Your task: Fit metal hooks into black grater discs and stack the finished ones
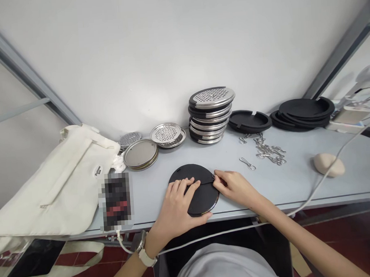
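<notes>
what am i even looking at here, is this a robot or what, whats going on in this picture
No robot here, just a person's two bare hands. The picture comes from a camera worn on the person's head, looking forward and down, so you see what they see. Their left hand holds a black disc on a grey bench, and the fingertips of their right hand touch the disc near a thin slot. Further along the bench are a stack of steel discs, black rings and a pile of metal hooks. A cream cloth bag lies at the left.
</notes>
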Demonstrator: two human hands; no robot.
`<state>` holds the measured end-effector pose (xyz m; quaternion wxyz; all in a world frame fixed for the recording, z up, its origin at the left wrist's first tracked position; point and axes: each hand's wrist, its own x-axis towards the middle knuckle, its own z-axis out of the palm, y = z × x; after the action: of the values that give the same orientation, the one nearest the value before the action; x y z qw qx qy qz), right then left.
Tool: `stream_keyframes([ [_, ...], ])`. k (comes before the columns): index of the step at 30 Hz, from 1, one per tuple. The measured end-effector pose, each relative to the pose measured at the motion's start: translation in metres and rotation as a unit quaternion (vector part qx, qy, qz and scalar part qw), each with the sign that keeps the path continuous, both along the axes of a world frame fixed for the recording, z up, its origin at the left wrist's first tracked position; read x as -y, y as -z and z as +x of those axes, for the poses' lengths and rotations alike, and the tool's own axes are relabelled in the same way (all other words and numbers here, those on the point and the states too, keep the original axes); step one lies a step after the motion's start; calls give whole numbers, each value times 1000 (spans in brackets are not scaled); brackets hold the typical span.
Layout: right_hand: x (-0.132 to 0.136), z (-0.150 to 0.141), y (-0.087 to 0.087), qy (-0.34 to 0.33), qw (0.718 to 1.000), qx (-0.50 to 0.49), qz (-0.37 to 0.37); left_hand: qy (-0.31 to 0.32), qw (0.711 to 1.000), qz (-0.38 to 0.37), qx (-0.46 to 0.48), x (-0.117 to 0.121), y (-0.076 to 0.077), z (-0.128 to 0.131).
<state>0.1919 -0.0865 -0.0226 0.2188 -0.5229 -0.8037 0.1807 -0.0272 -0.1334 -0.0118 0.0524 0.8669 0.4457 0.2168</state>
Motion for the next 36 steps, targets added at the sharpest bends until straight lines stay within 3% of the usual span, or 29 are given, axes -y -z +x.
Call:
stream_keyframes([
  [36, 0, 1, 0, 1, 998, 55, 25, -5, 1000, 5, 4, 0, 3, 1],
])
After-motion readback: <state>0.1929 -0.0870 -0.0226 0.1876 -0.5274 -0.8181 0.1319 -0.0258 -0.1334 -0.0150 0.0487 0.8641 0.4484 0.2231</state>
